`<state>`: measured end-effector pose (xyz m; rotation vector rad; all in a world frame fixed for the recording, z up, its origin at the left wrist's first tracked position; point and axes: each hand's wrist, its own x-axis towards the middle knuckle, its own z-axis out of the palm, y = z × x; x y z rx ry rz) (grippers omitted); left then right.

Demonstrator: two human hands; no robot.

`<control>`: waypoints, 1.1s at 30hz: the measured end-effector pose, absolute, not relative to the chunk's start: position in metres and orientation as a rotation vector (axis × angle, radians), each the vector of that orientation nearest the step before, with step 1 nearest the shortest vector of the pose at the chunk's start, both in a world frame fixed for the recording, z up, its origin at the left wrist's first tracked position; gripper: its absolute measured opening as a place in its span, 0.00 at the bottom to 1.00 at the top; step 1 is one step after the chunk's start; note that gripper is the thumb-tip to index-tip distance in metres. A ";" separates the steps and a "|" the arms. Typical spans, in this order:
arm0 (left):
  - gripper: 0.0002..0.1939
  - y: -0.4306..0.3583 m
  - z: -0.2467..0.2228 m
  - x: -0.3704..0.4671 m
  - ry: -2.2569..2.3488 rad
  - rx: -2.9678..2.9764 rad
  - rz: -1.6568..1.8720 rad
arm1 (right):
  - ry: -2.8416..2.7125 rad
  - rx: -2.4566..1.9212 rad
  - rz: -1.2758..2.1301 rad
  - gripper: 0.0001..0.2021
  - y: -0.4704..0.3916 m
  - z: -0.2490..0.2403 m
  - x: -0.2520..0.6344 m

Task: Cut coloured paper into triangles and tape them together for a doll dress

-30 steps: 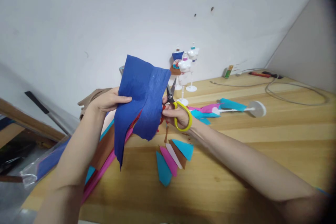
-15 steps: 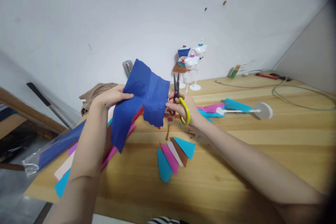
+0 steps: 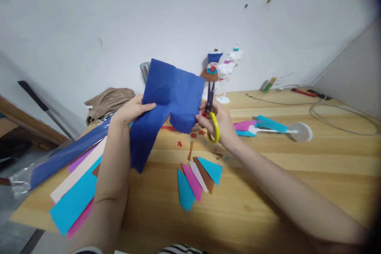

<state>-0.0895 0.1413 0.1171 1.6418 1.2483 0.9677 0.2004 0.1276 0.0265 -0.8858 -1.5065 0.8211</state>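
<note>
A creased dark blue sheet (image 3: 174, 91), looking like crepe paper, is held up above the table with a flap hanging down at its left. My left hand (image 3: 132, 110) is closed on its left side, thumb in front and fingers behind. My right hand (image 3: 218, 121) pinches the sheet's right edge between thumb and fingertips. It also carries scissors (image 3: 213, 125) with yellow and red handles, their dark blades pointing up and slightly apart. Below lies a fan of cut pieces (image 3: 195, 182) in blue, pink, white and brown. Small red flower shapes (image 3: 193, 135) lie near it.
Small dress-form stands (image 3: 225, 70) rise at the back, one dressed. Another stand (image 3: 300, 132) lies on its side at right, near a grey cable (image 3: 315, 107). Coloured strips (image 3: 74, 194), a plastic-wrapped blue pack (image 3: 71, 154) and brown cloth (image 3: 108, 101) are at left.
Both hands have shifted; the right has moved rightward with the scissors, and the blue sheet is spread wider and flatter. The view has tilted and shifted slightly.
</note>
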 end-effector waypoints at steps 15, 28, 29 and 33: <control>0.23 0.152 0.097 -0.086 1.016 1.343 1.195 | -1.466 -0.968 0.846 0.20 0.130 0.025 0.205; 0.23 0.157 0.095 -0.081 0.980 1.208 1.176 | -1.279 -0.961 1.154 0.21 0.130 0.034 0.199; 0.23 0.157 0.095 -0.080 0.982 1.199 1.163 | -1.273 -0.944 1.172 0.22 0.131 0.035 0.199; 0.22 0.157 0.095 -0.076 0.974 1.162 1.135 | -1.214 -0.878 1.234 0.26 0.135 0.032 0.199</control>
